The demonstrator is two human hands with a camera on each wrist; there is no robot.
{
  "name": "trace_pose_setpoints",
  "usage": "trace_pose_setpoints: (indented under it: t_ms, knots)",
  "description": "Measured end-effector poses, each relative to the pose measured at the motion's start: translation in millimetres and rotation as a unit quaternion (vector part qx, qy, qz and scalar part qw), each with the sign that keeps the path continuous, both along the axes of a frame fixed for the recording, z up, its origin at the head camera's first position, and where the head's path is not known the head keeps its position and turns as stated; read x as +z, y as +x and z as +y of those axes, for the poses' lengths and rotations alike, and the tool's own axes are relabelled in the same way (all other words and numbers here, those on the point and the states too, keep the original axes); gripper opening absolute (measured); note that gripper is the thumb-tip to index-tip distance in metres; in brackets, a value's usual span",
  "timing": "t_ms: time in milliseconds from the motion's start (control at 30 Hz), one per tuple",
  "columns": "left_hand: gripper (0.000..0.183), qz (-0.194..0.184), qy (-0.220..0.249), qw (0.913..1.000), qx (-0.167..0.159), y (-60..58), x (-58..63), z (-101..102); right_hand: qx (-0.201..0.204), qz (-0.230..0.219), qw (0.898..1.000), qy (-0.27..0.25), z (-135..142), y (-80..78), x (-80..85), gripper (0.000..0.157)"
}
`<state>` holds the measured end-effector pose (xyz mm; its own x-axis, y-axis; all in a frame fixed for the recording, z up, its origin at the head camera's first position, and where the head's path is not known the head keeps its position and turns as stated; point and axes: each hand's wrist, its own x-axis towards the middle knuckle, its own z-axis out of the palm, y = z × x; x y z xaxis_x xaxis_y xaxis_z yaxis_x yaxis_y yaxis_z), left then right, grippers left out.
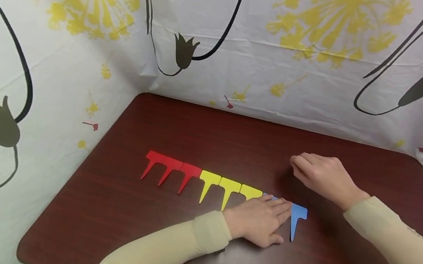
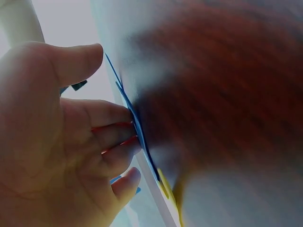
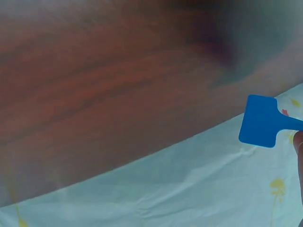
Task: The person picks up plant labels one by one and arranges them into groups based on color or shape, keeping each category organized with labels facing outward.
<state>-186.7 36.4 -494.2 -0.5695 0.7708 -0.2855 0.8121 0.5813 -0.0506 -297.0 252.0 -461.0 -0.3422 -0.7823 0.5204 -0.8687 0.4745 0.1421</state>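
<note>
A row of T-shaped plant labels lies across the table, stems toward me: red labels (image 1: 191,171) on the left, yellow labels (image 1: 210,178) in the middle, blue labels (image 1: 299,212) at the right end. Over the blue part of the row my left hand (image 1: 260,219) rests flat, fingers straight, covering some of the labels. Beyond the row's right end, my right hand (image 1: 321,176) has curled fingers. In the right wrist view it pinches a blue plant label (image 3: 259,122) by the stem, its wide head sticking out. The head view hides that label behind the hand.
The dark reddish-brown table (image 1: 102,207) has rounded corners. A white curtain (image 1: 220,74) printed with yellow flowers and dark tulips hangs along its back and left sides.
</note>
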Motion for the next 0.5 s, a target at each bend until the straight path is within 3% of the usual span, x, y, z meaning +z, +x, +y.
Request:
trace_pose_setpoints:
  t_ms: [233, 500]
  knots:
    - [0.075, 0.001, -0.002, 1.0, 0.001, 1.2, 0.1, 1, 0.008, 0.015, 0.999, -0.031, 13, 24.0, -4.7, 0.027]
    - [0.074, 0.009, -0.001, 1.0, -0.001, -1.1, -1.3, 2, 0.012, 0.029, 0.998, -0.061, 16, 42.1, 3.5, 0.026]
